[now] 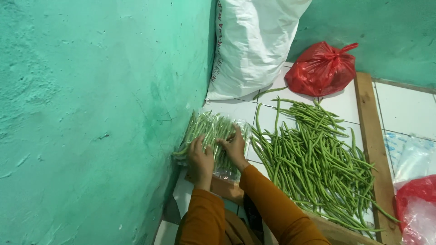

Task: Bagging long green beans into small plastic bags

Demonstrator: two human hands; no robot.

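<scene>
Pressing down on a clear plastic bag of green beans (212,136), both hands lie flat with the fingers held close together and pointed away from the body. The left hand (201,157) rests on the near left part of the bag, close to the green wall (91,113). The right hand (235,147) lies just beside it on the bag's right half, its fingertips touching the plastic near the bag's middle. Neither hand pinches or grips anything; the palms face down on the bag. Orange sleeves (272,208) cover both arms to the wrists.

The bag lies on the white tiled floor (236,111), tight against the foot of the wall, with the beans inside running lengthwise away from the person. Its near end sits over a brown board (225,188).

Just to the right of the bag, a large loose pile of green beans (313,163) spreads across the tiles, nearly touching the bag's right edge. A wooden strip (372,136) runs along the far side of the pile.

Behind the bag, 1 big white sack (252,45) leans in the corner against the wall. A tied red plastic bag (323,68) sits just beside the sack, at the top of the loose pile. At the right edge, beyond the wooden strip, lie a clear plastic bag (411,156) and another red bag (418,208), only partly in view.
</scene>
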